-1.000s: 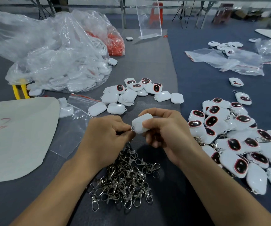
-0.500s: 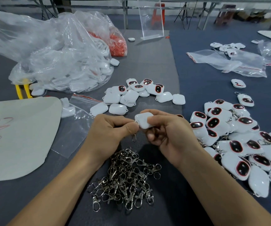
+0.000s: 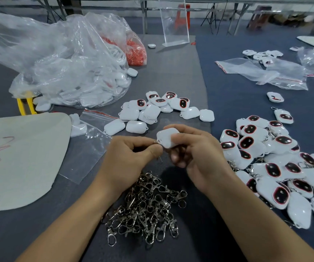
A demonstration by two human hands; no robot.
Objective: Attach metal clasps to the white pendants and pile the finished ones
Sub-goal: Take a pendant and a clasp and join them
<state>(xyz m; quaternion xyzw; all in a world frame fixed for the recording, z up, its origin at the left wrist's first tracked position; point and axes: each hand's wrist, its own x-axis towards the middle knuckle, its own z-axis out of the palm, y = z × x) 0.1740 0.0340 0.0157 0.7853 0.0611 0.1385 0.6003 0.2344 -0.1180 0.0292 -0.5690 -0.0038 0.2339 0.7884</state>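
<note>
My right hand (image 3: 196,157) pinches a white pendant (image 3: 166,138) between thumb and fingers above the table's middle. My left hand (image 3: 127,159) pinches a metal clasp ring (image 3: 157,142) against the pendant's left corner; most of the clasp is hidden by my fingers. A heap of loose metal clasps (image 3: 144,207) lies below my hands. A group of bare white pendants (image 3: 152,112) lies just beyond my hands. The pile of finished pendants with clasps (image 3: 277,163) spreads out at the right.
A big clear plastic bag of white pendants (image 3: 67,72) with a red-filled bag (image 3: 135,52) behind it sits far left. A pale sheet (image 3: 20,157) and small zip bag (image 3: 88,144) lie at left. Clear bags (image 3: 262,72) and an acrylic stand (image 3: 175,23) are farther back.
My hands with the pendant and clasp have risen slightly in view and shifted a little right. The pendant has turned a bit in my right fingers.
</note>
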